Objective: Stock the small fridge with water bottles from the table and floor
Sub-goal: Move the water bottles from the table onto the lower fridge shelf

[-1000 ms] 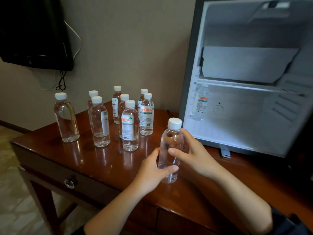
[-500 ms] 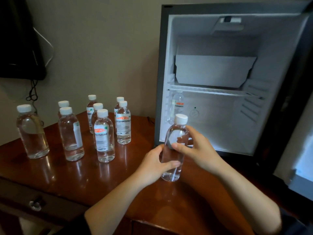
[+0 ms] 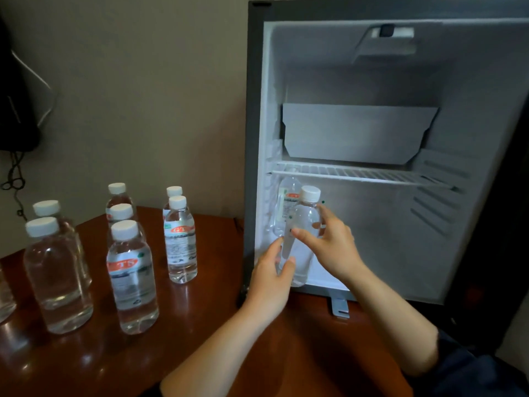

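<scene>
A clear water bottle [image 3: 304, 224] with a white cap is held upright at the lower left opening of the small open fridge [image 3: 400, 81]. My left hand [image 3: 270, 277] grips its lower part and my right hand [image 3: 329, 245] grips its middle from the right. Behind it, a labelled bottle [image 3: 287, 196] stands at the back left of the fridge's lower compartment. Several more water bottles stand on the brown wooden table [image 3: 200, 325], among them a labelled one [image 3: 132, 277] in front and an unlabelled one [image 3: 57, 276] at the left.
A white wire shelf [image 3: 363, 174] divides the fridge, with a grey panel [image 3: 355, 133] above it. A metal hinge bracket [image 3: 339, 308] sticks out under the fridge's front edge. Dark cables [image 3: 14, 179] hang on the wall at the left.
Both hands have carried the bottle up off the table and rightward into the fridge opening. The view has swung right, so the table bottles now sit further left.
</scene>
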### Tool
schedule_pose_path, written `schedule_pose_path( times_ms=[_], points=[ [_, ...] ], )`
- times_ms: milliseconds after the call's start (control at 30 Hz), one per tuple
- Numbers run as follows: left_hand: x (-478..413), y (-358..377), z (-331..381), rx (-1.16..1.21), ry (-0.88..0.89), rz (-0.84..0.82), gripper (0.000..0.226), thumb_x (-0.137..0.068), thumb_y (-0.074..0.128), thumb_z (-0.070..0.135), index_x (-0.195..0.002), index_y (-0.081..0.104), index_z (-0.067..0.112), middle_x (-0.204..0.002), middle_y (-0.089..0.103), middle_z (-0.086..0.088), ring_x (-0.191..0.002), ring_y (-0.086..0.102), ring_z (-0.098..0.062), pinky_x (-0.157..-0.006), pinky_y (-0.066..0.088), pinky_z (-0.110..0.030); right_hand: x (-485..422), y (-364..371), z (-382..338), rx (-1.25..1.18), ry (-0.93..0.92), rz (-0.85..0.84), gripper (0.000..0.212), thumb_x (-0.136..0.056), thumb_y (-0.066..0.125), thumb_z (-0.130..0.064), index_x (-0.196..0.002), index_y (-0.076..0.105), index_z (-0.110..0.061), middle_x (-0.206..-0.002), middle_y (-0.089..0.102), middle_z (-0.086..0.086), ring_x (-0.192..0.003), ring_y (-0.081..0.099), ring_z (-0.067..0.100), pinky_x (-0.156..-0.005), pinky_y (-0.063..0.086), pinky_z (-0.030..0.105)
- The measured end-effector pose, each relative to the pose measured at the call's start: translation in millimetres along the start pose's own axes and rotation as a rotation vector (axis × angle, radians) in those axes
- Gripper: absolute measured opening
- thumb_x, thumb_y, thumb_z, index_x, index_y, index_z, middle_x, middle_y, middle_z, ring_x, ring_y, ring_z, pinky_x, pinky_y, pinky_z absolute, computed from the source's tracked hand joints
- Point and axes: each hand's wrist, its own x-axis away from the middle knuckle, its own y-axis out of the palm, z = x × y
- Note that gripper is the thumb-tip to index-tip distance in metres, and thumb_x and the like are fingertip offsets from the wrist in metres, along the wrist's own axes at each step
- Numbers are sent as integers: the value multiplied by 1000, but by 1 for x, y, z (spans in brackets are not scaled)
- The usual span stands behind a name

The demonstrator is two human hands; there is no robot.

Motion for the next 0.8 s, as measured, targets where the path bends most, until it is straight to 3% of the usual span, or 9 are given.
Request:
schedule_pose_path(
  times_ms=[67, 200, 367, 500, 633, 800],
  points=[
    [-9, 3, -5, -5, -13, -4, 49, -96, 45, 19, -143, 33, 24, -144, 41, 2, -131, 40, -14, -111, 33, -32, -7, 8, 6, 5, 23, 17, 57, -81, 66, -46, -131, 47, -25, -122, 63, -3, -114, 57, 25, -97, 43, 46],
    [-10, 14, -18, 7, 29, 59, 57, -96, 43, 13, -145, 23, 33, -148, 30, 13, -135, 30, -3, -103, 27, -15, -17, 24, 11, 48, 8, 30, 59, -82, 64, -50, -132, 44, -27, -125, 62, -2, -114, 57, 24, -95, 44, 40],
    [-23, 20, -26, 46, 36, 77, 63, -95, 44, 9, -142, 17, 41, -151, 21, 15, -141, 17, -1, -115, 18, -23, -38, 40, 16, 87, 14, 60, 60, -83, 62, -52, -133, 43, -27, -125, 61, 0, -111, 59, 25, -89, 43, 38],
    [-37, 20, -26, 11, -4, 89, 65, -94, 45, 7, -146, 15, 33, -149, 20, 8, -134, 18, 3, -104, 15, -11, -53, 52, 24, 85, 8, 89, 59, -81, 62, -55, -131, 43, -30, -118, 63, -1, -103, 62, 24, -83, 46, 38],
    [-46, 23, -32, -28, -58, 51, 66, -94, 46, 13, -147, 10, 33, -156, 12, 8, -143, 11, -8, -112, 12, -21, -69, 63, 31, 88, 41, 96, 65, -82, 60, -57, -136, 39, -27, -124, 60, 1, -110, 58, 26, -79, 38, 34],
    [-62, 31, -30, -52, -118, -13, 64, -97, 42, 18, -149, 5, 29, -158, 3, 6, -146, 3, -10, -111, 10, -20, -90, 69, 39, 70, 72, 102, 64, -82, 61, -53, -136, 40, -24, -124, 59, 3, -112, 57, 26, -77, 38, 33]
  ],
)
